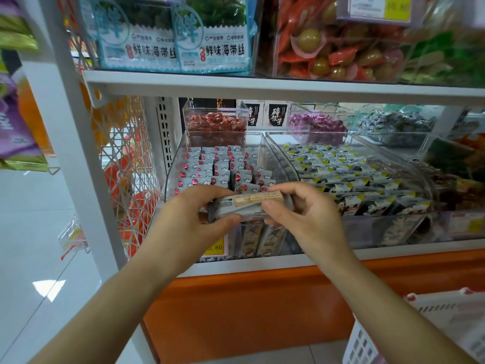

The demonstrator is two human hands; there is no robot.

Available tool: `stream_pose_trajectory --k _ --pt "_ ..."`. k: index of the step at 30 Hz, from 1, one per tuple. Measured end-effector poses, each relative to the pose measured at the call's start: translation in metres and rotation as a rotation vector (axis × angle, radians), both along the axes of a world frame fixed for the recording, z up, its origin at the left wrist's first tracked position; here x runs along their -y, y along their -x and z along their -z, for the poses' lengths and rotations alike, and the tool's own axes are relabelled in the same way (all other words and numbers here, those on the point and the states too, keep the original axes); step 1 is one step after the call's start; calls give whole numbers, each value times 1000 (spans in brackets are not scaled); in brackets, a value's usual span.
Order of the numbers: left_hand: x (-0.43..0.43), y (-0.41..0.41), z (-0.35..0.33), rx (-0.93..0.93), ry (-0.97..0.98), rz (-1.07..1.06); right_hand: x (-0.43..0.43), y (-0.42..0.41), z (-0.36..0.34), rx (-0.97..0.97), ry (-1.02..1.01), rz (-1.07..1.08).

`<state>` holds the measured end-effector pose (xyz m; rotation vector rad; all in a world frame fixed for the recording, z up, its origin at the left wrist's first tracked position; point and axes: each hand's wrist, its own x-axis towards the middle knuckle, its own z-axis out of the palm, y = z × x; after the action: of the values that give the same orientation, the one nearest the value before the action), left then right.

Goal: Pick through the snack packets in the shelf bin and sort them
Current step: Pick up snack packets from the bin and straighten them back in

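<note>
A clear shelf bin (173, 164) holds rows of small white snack packets with red dots (215, 166), standing on edge. In front of its near rim I hold a small stack of grey-and-tan snack packets (244, 206) between both hands. My left hand (189, 216) grips the stack's left end, thumb under, fingers over the top. My right hand (299, 211) pinches the right end with thumb and fingers. More packets of the same kind stand behind the bin's front wall (262, 240), below my hands.
To the right is a second clear bin (409, 164) of grey-and-yellow packets (341, 174). Small tubs of wrapped sweets (217, 122) stand behind. A shelf board (262, 85) hangs close overhead. A white wire side panel (126, 174) stands left; a white basket (425, 332) sits lower right.
</note>
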<state>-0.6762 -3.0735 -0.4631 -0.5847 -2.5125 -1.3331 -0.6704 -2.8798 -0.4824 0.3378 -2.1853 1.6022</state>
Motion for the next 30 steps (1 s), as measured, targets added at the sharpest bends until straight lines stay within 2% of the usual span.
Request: stream_pose_trajectory --k 3,8,13,18,21,23,25,28,30 --pt "-3 -2 0 42 -17 2 2 -1 -2 -23 -13 32" --pt "-4 0 0 172 -180 9 6 -1 -2 -33 -9 53" --pt "-6 1 -1 229 -247 -20 5 1 -1 -37 12 34" --pt "-6 3 -3 256 -283 -54 3 2 1 13 73 -116" --pt "-3 4 -6 298 -319 -64 1 3 -2 17 -13 -183" --pt "0 6 -7 211 -246 -90 1 6 -3 -2 15 -176" --pt "7 11 -6 11 -74 -156 3 10 -5 -13 101 -103" --pt "18 17 -2 -258 439 -283 5 19 -13 -65 137 101" --pt "20 19 2 -291 747 -301 7 30 -20 -61 69 167"
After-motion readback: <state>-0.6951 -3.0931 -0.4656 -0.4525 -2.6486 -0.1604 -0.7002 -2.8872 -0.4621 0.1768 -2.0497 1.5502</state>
